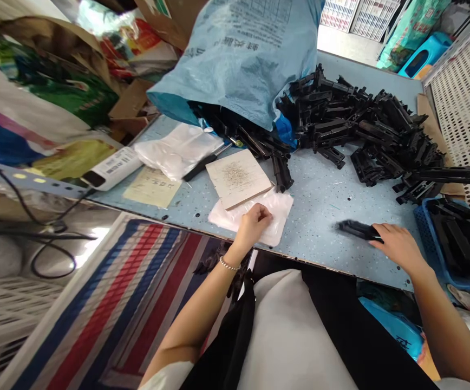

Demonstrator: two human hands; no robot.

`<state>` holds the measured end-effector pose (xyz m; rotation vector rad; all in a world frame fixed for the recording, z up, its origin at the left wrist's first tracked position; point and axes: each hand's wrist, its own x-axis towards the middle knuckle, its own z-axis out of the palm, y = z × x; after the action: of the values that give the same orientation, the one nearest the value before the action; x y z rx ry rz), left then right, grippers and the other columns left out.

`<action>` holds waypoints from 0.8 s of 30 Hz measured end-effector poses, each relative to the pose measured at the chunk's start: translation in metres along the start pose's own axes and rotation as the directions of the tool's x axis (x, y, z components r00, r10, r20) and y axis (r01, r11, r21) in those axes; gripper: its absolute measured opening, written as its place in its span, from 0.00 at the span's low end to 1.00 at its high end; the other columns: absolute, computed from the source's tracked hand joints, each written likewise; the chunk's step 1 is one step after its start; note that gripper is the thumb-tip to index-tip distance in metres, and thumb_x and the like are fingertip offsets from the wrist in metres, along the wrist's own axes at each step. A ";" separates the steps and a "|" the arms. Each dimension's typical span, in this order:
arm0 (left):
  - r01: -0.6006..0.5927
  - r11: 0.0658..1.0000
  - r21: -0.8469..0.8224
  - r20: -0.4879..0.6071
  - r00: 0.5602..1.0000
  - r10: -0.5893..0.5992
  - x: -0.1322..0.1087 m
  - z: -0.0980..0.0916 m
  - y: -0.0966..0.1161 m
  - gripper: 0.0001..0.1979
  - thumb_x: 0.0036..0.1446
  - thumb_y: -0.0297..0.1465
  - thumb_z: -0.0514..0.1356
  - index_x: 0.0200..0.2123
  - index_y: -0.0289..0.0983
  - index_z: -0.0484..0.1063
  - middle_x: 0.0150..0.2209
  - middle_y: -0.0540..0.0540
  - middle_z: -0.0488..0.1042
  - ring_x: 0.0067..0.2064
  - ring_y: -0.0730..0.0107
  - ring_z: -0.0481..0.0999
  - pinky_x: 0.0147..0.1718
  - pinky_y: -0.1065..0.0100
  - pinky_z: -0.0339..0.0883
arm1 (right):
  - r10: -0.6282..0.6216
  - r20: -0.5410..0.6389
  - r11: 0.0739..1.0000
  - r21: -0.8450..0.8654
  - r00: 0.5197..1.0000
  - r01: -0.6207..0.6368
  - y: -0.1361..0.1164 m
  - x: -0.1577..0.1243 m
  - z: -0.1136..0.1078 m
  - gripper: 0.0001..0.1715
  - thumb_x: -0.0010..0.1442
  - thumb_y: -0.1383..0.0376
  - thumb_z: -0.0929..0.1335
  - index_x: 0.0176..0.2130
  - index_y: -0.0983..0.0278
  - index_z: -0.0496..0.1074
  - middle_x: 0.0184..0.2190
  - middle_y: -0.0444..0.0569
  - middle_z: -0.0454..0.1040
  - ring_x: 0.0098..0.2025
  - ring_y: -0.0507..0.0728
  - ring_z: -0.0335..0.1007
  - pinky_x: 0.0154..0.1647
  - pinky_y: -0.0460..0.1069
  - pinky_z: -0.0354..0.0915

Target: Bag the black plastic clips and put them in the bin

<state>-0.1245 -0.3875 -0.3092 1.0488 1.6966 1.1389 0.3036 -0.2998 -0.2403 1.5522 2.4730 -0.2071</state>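
My left hand (254, 221) has its fingers curled together over a stack of thin white plastic bags (280, 214) near the table's front edge. What its fingertips hold, if anything, is hidden. A square pale board (239, 176) with a speckled patch of small bits lies partly on those bags, just beyond the hand. On the right, my right hand (397, 246) grips one end of a long black plastic part (357, 229), slightly blurred, whose other end points left. A blue basket (422, 233) filled with similar black parts stands to the right of this hand.
A large pile of black plastic parts (352, 119) covers the back right of the blue speckled table (312, 200). More spill from a blue woven sack (239, 65). Clear plastic bags (178, 149), a paper note (152, 187) and a power strip (115, 168) lie left.
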 end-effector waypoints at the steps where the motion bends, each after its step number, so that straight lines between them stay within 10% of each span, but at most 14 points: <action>1: -0.017 0.999 0.037 -0.014 1.000 0.018 -0.003 0.004 0.000 0.07 0.54 0.35 0.62 0.32 0.40 0.67 0.30 0.51 0.77 0.32 0.69 0.76 0.34 0.69 0.67 | 0.043 0.045 0.977 0.206 0.998 -0.052 -0.013 0.002 -0.001 0.21 0.62 0.56 0.69 0.52 0.63 0.76 0.47 0.58 0.81 0.46 0.70 0.78 0.46 0.61 0.71; 2: -0.031 0.997 0.075 -0.021 0.999 0.032 -0.006 0.008 0.000 0.07 0.55 0.34 0.62 0.31 0.40 0.66 0.31 0.50 0.78 0.33 0.69 0.77 0.35 0.69 0.68 | 0.067 0.098 0.884 0.456 0.993 -0.105 -0.031 0.005 0.001 0.22 0.61 0.52 0.70 0.50 0.62 0.76 0.46 0.57 0.81 0.45 0.68 0.78 0.45 0.59 0.72; 4: -0.042 0.992 0.119 -0.035 0.998 0.046 -0.011 0.016 0.001 0.07 0.57 0.33 0.61 0.31 0.41 0.64 0.33 0.49 0.80 0.36 0.67 0.80 0.36 0.68 0.69 | -0.017 0.173 0.403 0.902 0.985 -0.152 -0.080 0.015 0.010 0.26 0.58 0.48 0.71 0.49 0.61 0.77 0.47 0.55 0.81 0.45 0.65 0.79 0.47 0.58 0.72; 6: -0.052 0.990 0.132 -0.049 0.997 0.059 -0.015 0.021 0.002 0.08 0.59 0.33 0.61 0.31 0.41 0.63 0.32 0.50 0.80 0.38 0.66 0.82 0.37 0.68 0.71 | -0.175 0.194 -0.109 0.971 0.965 -0.215 -0.136 0.031 0.025 0.28 0.55 0.44 0.72 0.44 0.62 0.78 0.45 0.54 0.82 0.41 0.63 0.79 0.45 0.58 0.73; 9: -0.171 0.967 0.192 -0.029 0.983 0.179 -0.019 0.018 0.003 0.04 0.61 0.29 0.57 0.32 0.40 0.66 0.32 0.49 0.80 0.37 0.67 0.82 0.38 0.67 0.74 | -0.305 0.212 -0.416 0.847 0.928 -0.331 -0.204 0.060 0.046 0.25 0.49 0.46 0.77 0.34 0.63 0.79 0.33 0.50 0.81 0.34 0.58 0.77 0.41 0.55 0.73; 14: -0.501 0.731 0.464 0.072 0.843 0.532 -0.025 -0.008 0.000 0.17 0.65 0.23 0.50 0.44 0.37 0.78 0.47 0.40 0.81 0.50 0.60 0.81 0.51 0.58 0.76 | -0.098 0.261 -0.531 0.802 0.960 -0.272 -0.213 0.073 0.047 0.21 0.44 0.52 0.81 0.30 0.63 0.78 0.27 0.44 0.78 0.30 0.53 0.73 0.37 0.49 0.72; 17: -0.510 0.684 0.522 0.089 0.829 0.552 -0.026 -0.011 -0.001 0.19 0.66 0.22 0.51 0.53 0.37 0.77 0.54 0.38 0.78 0.55 0.59 0.79 0.56 0.58 0.76 | -0.205 0.234 -0.489 0.817 0.950 -0.306 -0.184 0.046 0.036 0.23 0.49 0.50 0.79 0.36 0.65 0.79 0.30 0.47 0.79 0.31 0.54 0.74 0.35 0.48 0.70; 21: -0.503 0.726 0.469 0.074 0.842 0.535 -0.025 -0.002 0.001 0.23 0.65 0.22 0.53 0.61 0.37 0.71 0.61 0.37 0.72 0.61 0.59 0.76 0.60 0.58 0.74 | -0.612 0.261 -0.415 0.698 0.747 -0.584 -0.170 0.003 0.033 0.35 0.54 0.43 0.75 0.46 0.69 0.77 0.33 0.54 0.80 0.29 0.53 0.72 0.26 0.46 0.65; 24: -0.522 0.738 0.427 0.074 0.834 0.547 -0.030 -0.001 0.004 0.28 0.65 0.20 0.52 0.67 0.38 0.64 0.64 0.35 0.69 0.63 0.58 0.73 0.59 0.57 0.74 | -0.678 0.313 -0.439 0.553 0.665 -0.708 -0.183 0.000 0.046 0.34 0.58 0.43 0.71 0.47 0.69 0.75 0.36 0.55 0.79 0.26 0.49 0.65 0.17 0.41 0.55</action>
<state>-0.1149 -0.4150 -0.2994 1.9032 1.7888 1.1606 0.1442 -0.3900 -0.2837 0.8470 0.5507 -3.1138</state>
